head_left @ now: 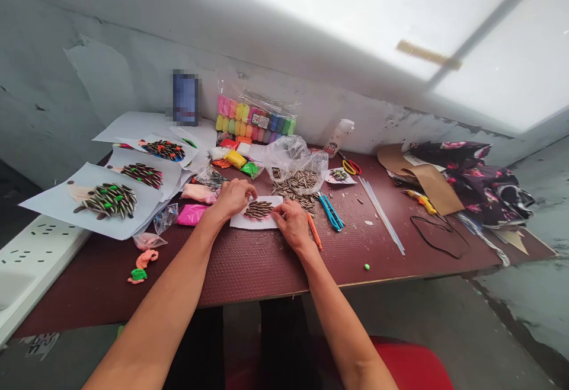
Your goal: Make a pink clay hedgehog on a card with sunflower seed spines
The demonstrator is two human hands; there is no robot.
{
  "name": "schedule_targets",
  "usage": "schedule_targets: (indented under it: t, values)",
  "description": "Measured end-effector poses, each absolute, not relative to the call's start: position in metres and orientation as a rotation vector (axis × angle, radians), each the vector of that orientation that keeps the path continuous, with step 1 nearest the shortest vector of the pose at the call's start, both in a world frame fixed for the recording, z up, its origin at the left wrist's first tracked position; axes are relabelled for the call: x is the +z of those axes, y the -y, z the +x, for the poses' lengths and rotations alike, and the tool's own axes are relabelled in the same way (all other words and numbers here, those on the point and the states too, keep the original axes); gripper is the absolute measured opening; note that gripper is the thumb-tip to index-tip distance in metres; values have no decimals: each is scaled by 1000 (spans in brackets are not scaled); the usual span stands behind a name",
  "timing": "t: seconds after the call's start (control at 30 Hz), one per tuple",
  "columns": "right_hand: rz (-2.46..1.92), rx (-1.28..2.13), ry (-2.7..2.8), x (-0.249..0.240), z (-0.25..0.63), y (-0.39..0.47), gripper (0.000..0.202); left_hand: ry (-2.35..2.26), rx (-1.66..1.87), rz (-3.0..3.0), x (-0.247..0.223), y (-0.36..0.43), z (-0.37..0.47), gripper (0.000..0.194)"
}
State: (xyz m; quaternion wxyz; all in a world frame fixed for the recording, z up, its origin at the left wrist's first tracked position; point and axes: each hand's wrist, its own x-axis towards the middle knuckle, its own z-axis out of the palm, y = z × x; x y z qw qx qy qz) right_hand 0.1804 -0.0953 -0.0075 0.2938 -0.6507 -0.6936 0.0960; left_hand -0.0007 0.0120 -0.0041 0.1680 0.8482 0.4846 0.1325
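Note:
A small white paper card (pixel 239 221) lies on the table in front of me, with striped sunflower seeds (pixel 259 210) stuck on it in an overlapping cluster over a pinkish patch. Over the card's upper left corner is my left hand (pixel 235 196), its fingers curled and closed; what they grip, if anything, is hidden. My right hand (pixel 291 222) rests at the card's right edge, thumb and fingers pinched together beside the seeds. Anything between those fingertips is too small to make out. Just beyond the card, loose sunflower seeds (pixel 300 184) spill from a clear plastic bag (pixel 296 156).
Right of my hands lie an orange pen-like tool (pixel 313 231), a blue utility knife (pixel 330 212), scissors (pixel 351 166) and clear glue sticks (pixel 382 217). Finished seed hedgehog pictures (pixel 111 200) are stacked left. Coloured clay packs (pixel 255 120) stand behind; a bottle (pixel 340 137) is nearby.

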Motion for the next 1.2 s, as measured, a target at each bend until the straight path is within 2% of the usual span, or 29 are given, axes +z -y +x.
schedule_targets:
  t: [0.37, 0.87, 1.2]
  values:
    - [-1730, 181, 1624, -6, 187, 97, 14, -1355, 437, 2442, -12, -16, -3, 34]
    - [-1870, 206, 1625, -2, 189, 90, 16, -1356, 422, 2431, -10, -16, -3, 32]
    - [-1963, 128, 1968, 16, 194, 36, 24, -1356, 420, 2424, -9, -15, -3, 31]
